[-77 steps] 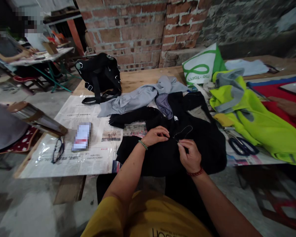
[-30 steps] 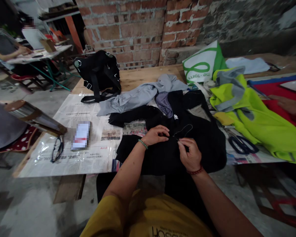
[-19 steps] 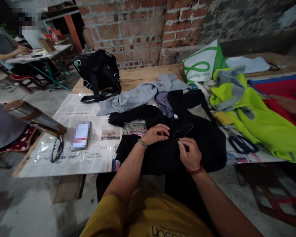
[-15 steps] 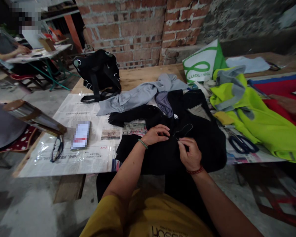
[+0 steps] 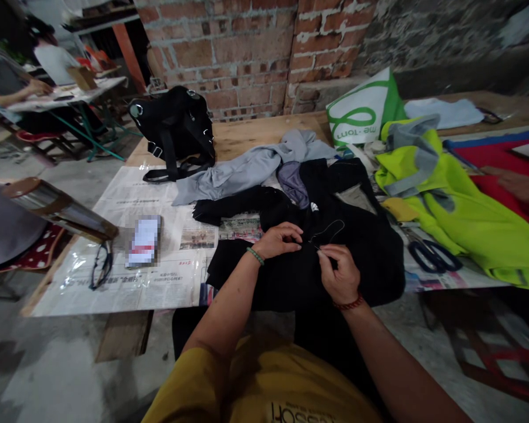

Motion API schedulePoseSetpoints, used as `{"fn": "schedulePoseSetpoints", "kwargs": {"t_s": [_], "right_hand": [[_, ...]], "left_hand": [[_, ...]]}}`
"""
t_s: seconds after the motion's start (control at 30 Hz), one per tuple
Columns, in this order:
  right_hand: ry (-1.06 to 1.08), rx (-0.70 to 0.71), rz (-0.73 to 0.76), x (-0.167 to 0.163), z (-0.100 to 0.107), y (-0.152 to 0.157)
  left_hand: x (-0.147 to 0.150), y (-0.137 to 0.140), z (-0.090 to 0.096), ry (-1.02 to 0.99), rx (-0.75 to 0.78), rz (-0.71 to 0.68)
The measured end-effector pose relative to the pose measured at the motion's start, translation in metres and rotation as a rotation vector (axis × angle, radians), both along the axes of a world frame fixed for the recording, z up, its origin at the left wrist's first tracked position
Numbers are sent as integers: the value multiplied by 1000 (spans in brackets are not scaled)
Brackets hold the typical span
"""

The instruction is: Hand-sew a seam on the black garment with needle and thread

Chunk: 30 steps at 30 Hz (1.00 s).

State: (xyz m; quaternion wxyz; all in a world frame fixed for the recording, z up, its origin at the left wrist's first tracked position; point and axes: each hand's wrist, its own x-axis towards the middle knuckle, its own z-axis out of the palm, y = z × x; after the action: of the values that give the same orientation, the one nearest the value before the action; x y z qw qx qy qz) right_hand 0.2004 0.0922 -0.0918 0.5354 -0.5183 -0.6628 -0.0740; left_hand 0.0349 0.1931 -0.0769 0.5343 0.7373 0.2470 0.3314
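A black garment (image 5: 357,247) with a small white logo lies spread before me on the newspaper-covered table. My left hand (image 5: 278,239), a green bead bracelet at its wrist, is closed on the garment's cloth with fingers bent. Facing it, my right hand (image 5: 340,271) pinches a thin sewing needle (image 5: 316,247) between thumb and forefinger, its point toward the left fingertips. A pale thread (image 5: 337,222) loops over the black cloth just above the needle. Whether the needle's tip is in the cloth is too small to tell.
Scissors (image 5: 434,255) and a neon yellow garment (image 5: 462,217) lie on the right. Behind are a grey garment (image 5: 242,170), a black bag (image 5: 176,129) and a green-white bag (image 5: 364,108). Leftward are a phone (image 5: 144,241), glasses (image 5: 101,264) and a steel flask (image 5: 62,205). People sit further off.
My hands, the needle and the garment keep almost the same place. The view has shifted very slightly.
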Motion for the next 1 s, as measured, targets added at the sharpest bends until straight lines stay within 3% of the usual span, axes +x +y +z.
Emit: {"fn": "schedulePoseSetpoints", "kwargs": {"t_s": [0.3, 0.4, 0.53, 0.6, 0.7, 0.83, 1.0], "right_hand": [[-2, 1, -4, -1, 2, 0], [-2, 16, 0, -2, 4, 0], [8, 45, 24, -2, 7, -1], [11, 60, 32, -1, 7, -1], [17, 80, 48, -1, 7, -2], [22, 97, 81, 0, 7, -2], [26, 107, 93, 1, 6, -3]], "left_hand": [[-2, 0, 2, -118, -61, 43], [-4, -2, 10, -265, -60, 221], [-19, -10, 29, -437, -9, 576], [-32, -18, 39, -366, 6, 690], [-52, -36, 46, -97, 87, 709], [-62, -58, 37, 228, 305, 653], [-42, -57, 23, 337, 485, 569]]}}
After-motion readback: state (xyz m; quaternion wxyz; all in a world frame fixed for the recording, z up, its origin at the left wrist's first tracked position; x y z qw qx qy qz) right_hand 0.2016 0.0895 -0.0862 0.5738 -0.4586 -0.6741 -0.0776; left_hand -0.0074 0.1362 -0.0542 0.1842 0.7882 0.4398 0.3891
